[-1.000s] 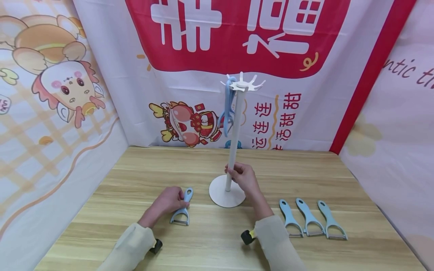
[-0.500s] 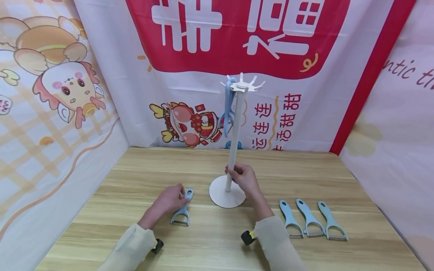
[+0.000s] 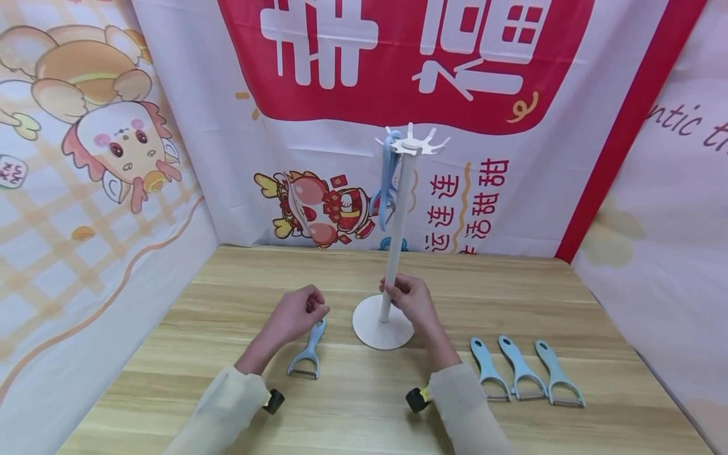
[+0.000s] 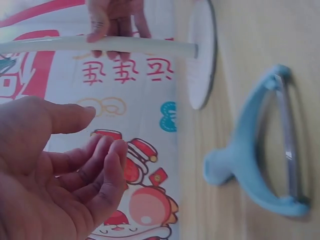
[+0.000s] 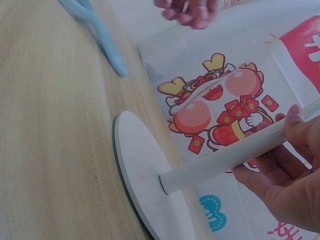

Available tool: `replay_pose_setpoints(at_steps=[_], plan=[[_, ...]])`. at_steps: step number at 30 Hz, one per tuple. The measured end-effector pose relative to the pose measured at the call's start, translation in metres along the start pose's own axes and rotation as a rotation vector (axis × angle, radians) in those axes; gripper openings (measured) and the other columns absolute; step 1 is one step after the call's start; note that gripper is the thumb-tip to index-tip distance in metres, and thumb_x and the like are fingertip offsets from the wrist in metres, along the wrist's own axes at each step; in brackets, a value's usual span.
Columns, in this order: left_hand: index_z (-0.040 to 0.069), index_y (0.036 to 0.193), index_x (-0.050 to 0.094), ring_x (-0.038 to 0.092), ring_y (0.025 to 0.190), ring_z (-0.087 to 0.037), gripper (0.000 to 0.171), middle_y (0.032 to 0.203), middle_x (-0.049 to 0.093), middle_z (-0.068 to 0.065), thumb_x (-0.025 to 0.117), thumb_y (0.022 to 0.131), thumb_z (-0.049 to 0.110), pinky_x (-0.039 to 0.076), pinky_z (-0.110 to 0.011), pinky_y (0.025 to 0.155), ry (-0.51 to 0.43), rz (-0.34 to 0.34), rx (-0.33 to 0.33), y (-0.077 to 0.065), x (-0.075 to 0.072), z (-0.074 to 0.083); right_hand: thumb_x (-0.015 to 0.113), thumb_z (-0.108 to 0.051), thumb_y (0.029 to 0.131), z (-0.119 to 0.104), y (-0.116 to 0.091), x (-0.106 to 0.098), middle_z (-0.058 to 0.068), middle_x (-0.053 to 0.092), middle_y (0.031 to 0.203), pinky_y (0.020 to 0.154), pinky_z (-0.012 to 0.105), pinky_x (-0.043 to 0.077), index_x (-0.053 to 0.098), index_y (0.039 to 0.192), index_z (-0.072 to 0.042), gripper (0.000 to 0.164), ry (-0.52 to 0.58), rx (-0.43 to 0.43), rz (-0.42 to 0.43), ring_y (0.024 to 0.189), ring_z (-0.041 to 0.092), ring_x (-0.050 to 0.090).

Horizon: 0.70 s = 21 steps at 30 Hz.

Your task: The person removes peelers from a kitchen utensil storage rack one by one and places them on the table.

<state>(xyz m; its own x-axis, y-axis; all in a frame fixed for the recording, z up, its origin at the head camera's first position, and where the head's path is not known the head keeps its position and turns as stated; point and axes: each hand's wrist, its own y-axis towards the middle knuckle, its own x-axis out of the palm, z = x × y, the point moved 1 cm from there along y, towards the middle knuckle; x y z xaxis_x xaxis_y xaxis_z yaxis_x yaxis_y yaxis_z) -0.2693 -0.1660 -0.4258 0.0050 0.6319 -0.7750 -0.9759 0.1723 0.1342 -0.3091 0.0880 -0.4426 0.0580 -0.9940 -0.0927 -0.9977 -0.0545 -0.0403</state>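
Note:
My left hand [image 3: 294, 315] is raised over the handle end of a light-blue Y-shaped peeler [image 3: 312, 344] lying on the table; its fingers are loosely bent and hold nothing. In the left wrist view a gap shows between that hand and the peeler [image 4: 242, 145]. My right hand [image 3: 415, 302] grips the lower pole of a white hook stand [image 3: 399, 227], thumb and fingers around it in the right wrist view. The stand is upright on its round base [image 5: 137, 165]. From a left-side hook of its top ring hang blue peelers [image 3: 389, 170], overlapping each other.
Three more light-blue peelers lie in a row at the right: a left one [image 3: 485, 363], a middle one [image 3: 516, 361] and a right one [image 3: 553, 364]. Printed cloth [image 3: 227, 189] walls the wooden table [image 3: 352, 404] at the back and sides.
My left hand has let go of the peeler on the table and risen up and away from it. The right hand stays on the pole. The view has shifted slightly.

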Motion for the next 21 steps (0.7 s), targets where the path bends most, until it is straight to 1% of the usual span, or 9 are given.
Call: replay_pose_setpoints(at_steps=[5,8,12,14,17,21], plan=[[0.011,0.101,0.063,0.061,0.083,-0.015,0.014,0.09,0.066,-0.002,0.069,0.095,0.023,0.055,-0.028,0.071,-0.091,0.009,0.036,0.006,-0.005,0.015,0.062,-0.012,0.098,0.001,0.0,-0.001,0.012,0.071,0.114,0.103,0.046,0.051,0.072,0.113,-0.008,0.018,0.002,0.0,0.003,0.114,0.026,0.066],[0.012,0.102,0.063,0.063,0.09,-0.017,0.013,0.095,0.067,-0.003,0.067,0.096,0.023,0.058,-0.031,0.078,-0.153,0.017,0.076,0.009,-0.009,0.024,0.062,-0.011,0.098,0.002,0.0,-0.001,0.012,0.071,0.113,0.103,0.046,0.051,0.072,0.112,-0.008,0.017,0.003,0.0,0.003,0.114,0.026,0.066],[0.012,0.105,0.062,0.063,0.094,-0.02,0.013,0.099,0.067,-0.005,0.065,0.098,0.021,0.06,-0.033,0.081,-0.224,0.029,0.137,0.013,-0.014,0.036,0.062,-0.011,0.098,0.001,0.0,0.0,0.012,0.071,0.113,0.103,0.047,0.051,0.071,0.113,-0.006,0.018,0.005,-0.007,-0.003,0.113,0.026,0.066],[0.011,0.107,0.062,0.062,0.094,-0.02,0.013,0.101,0.066,-0.006,0.064,0.098,0.021,0.06,-0.033,0.081,-0.256,0.038,0.152,0.014,-0.017,0.043,0.062,-0.01,0.098,0.0,0.0,0.0,0.012,0.071,0.113,0.103,0.047,0.051,0.071,0.113,-0.006,0.018,0.007,-0.01,-0.006,0.113,0.026,0.066],[0.012,0.109,0.061,0.062,0.095,-0.021,0.015,0.103,0.066,-0.007,0.063,0.099,0.022,0.06,-0.034,0.083,-0.297,0.053,0.157,0.015,-0.022,0.054,0.062,-0.011,0.098,-0.001,-0.001,0.0,0.012,0.071,0.114,0.103,0.047,0.051,0.072,0.112,-0.007,0.017,0.012,-0.008,-0.008,0.114,0.026,0.066],[0.012,0.115,0.059,0.064,0.101,-0.022,0.019,0.109,0.066,-0.007,0.062,0.1,0.024,0.06,-0.037,0.089,-0.345,0.075,0.178,0.017,-0.027,0.066,0.062,-0.011,0.098,-0.002,-0.001,0.0,0.012,0.071,0.115,0.103,0.048,0.05,0.071,0.114,-0.007,0.019,0.013,0.0,-0.011,0.115,0.026,0.066]])
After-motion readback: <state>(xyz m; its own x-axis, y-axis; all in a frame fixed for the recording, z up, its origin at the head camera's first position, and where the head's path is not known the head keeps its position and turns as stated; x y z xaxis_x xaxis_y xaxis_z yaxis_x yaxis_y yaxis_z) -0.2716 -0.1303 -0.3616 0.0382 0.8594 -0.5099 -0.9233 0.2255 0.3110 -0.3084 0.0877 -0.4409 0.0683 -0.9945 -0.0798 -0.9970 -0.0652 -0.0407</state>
